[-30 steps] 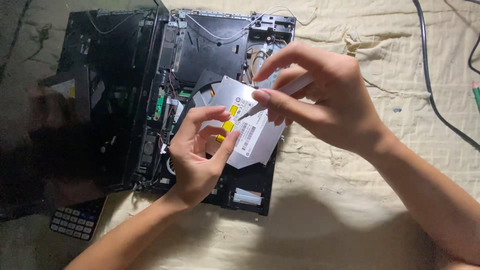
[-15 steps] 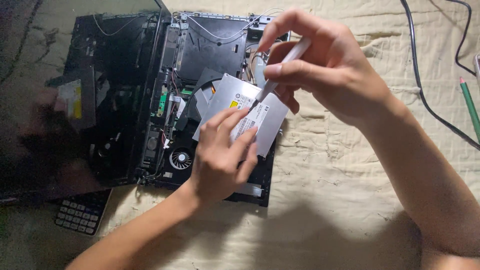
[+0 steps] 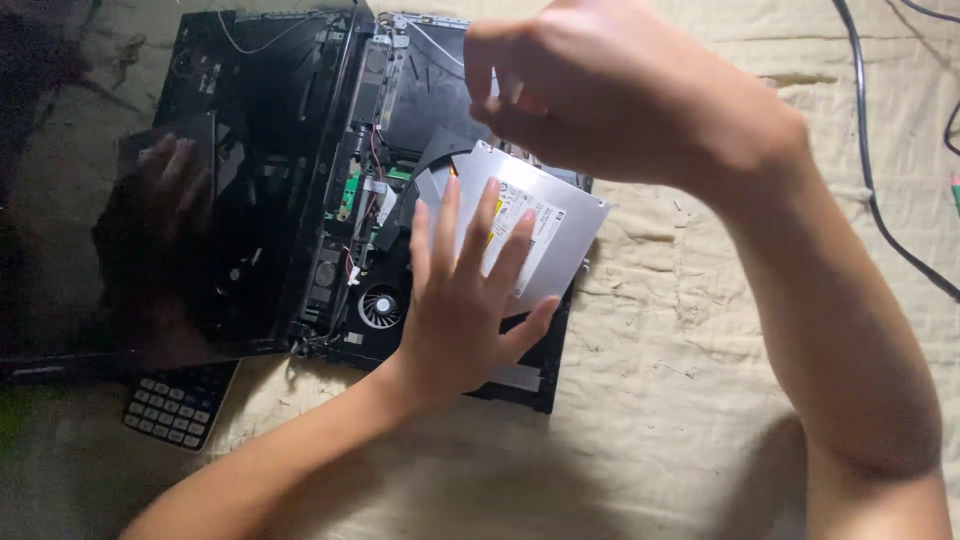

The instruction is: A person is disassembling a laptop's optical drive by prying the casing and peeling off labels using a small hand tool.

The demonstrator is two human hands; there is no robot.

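One opened laptop [image 3: 330, 190] on a cloth [image 3: 680, 400], bearing one silver disc drive [image 3: 545, 225]. Left hand [image 3: 465, 300] lies flat on the drive, fingers spread wide. Right hand [image 3: 610, 95] is fisted above it; contents cannot be told. One calculator [image 3: 180, 405]; one cable [image 3: 880, 190]. Earlier, the left hand was curled and the right held a screwdriver.

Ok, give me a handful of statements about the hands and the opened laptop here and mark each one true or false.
1. The left hand lies flat with spread fingers on the silver optical drive. True.
2. The laptop base has its cover on, hiding all parts. False: it is open, with a round cooling fan and wires exposed.
3. The right hand is closed into a loose fist above the drive. True.
4. A calculator lies on top of the drive. False: it sits at the lower left, partly under the dark screen panel.
5. The work lies on a beige cloth. True.
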